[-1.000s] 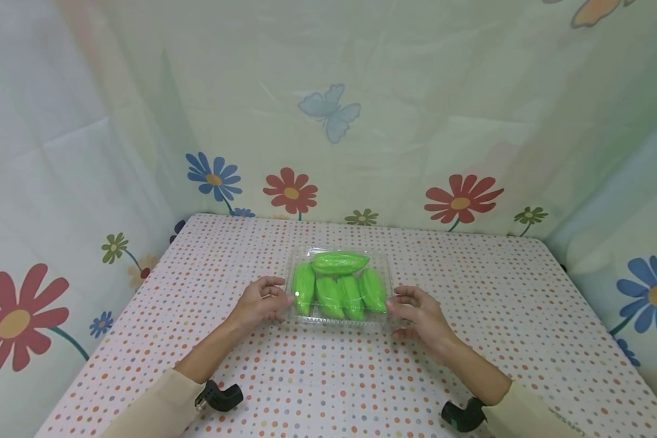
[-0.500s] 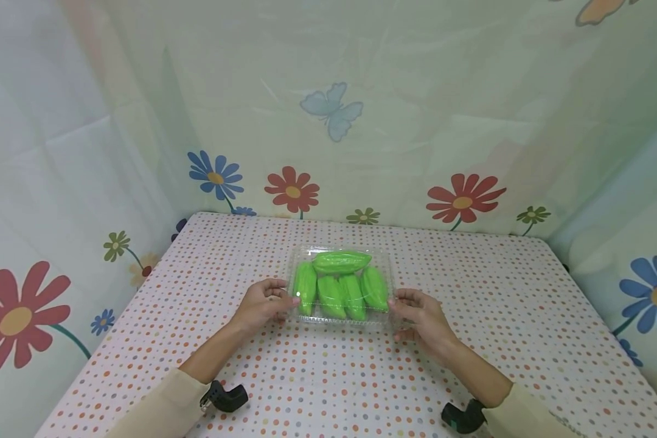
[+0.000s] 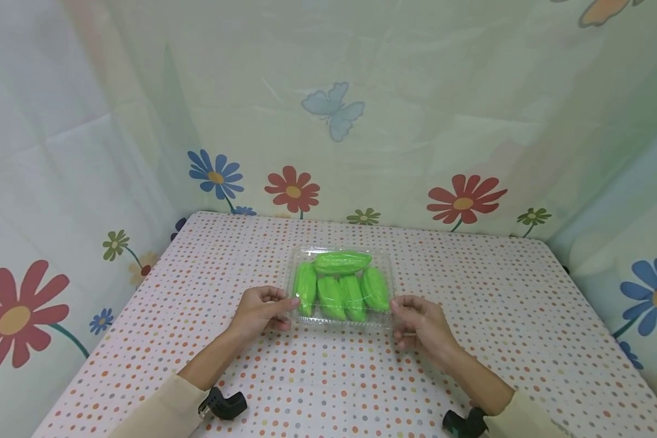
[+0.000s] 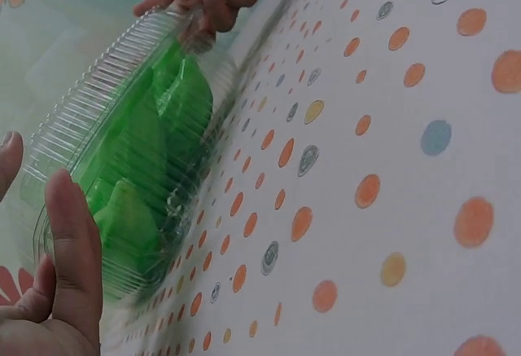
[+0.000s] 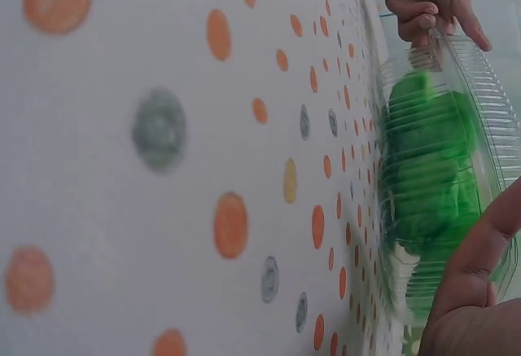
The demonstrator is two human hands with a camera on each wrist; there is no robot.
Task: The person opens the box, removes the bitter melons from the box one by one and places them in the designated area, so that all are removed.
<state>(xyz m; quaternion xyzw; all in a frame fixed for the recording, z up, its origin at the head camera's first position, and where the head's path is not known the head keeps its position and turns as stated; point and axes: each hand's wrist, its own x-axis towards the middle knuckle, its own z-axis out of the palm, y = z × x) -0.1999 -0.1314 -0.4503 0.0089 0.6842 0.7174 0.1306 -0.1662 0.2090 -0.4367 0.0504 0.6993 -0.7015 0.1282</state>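
White, colour-dotted table [image 3: 317, 383] below; over its middle, a clear, ribbed, rectangular plastic box [image 3: 334, 319]; bare left hand [image 3: 260, 313] and bare right hand [image 3: 424, 327] grip its ends, both just dipped slightly, box barely moving, so the hold seems to be settling; five glossy, green, elongated pods [image 3: 352, 297] inside; underside hidden; lifted or resting, can't tell.

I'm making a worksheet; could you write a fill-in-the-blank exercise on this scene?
In the head view, ____ green ribbed fruits show inside the clear clamshell box.
The box is positioned ____ the left hand and the right hand.
The tablecloth has a polka-____ pattern.

Missing words: five; between; dot.
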